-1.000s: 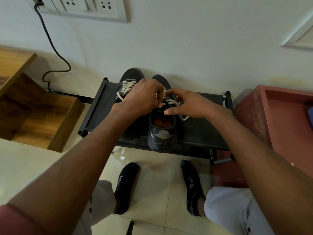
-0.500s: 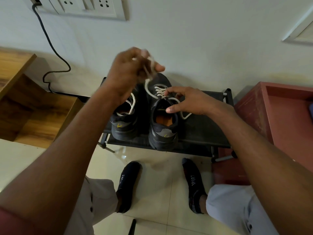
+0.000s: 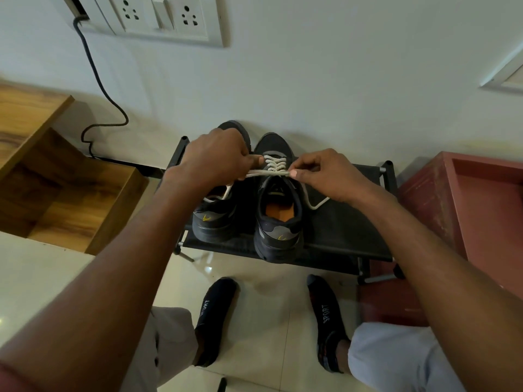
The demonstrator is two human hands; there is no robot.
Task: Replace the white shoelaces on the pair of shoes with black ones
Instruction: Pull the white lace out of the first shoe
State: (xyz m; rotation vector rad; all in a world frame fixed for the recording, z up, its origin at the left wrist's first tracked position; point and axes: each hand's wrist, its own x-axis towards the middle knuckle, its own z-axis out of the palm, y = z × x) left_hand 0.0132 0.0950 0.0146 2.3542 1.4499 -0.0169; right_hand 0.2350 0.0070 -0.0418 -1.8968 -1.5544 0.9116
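Two dark shoes stand side by side on a low black rack (image 3: 343, 236), heels toward me. The right shoe (image 3: 278, 219) has a white lace (image 3: 273, 165) threaded through its eyelets. My left hand (image 3: 218, 158) grips one end of that lace and holds it taut across the shoe's tongue. My right hand (image 3: 322, 174) pinches the same lace between thumb and forefinger at the right eyelets. A loose lace tail (image 3: 312, 200) trails onto the rack on the right. The left shoe (image 3: 216, 217) is partly hidden under my left hand, with a white lace end lying on it.
A wooden shelf unit (image 3: 59, 190) stands at the left, a red cabinet (image 3: 464, 210) at the right. A black cable (image 3: 94, 80) hangs from the wall socket plate (image 3: 158, 18). My socked feet (image 3: 215, 315) rest on the tiled floor in front of the rack.
My left hand, raised high with the lace half a second ago, has come back down to the shoe. The lace is now stretched flat between both hands. My right hand shifted slightly right.
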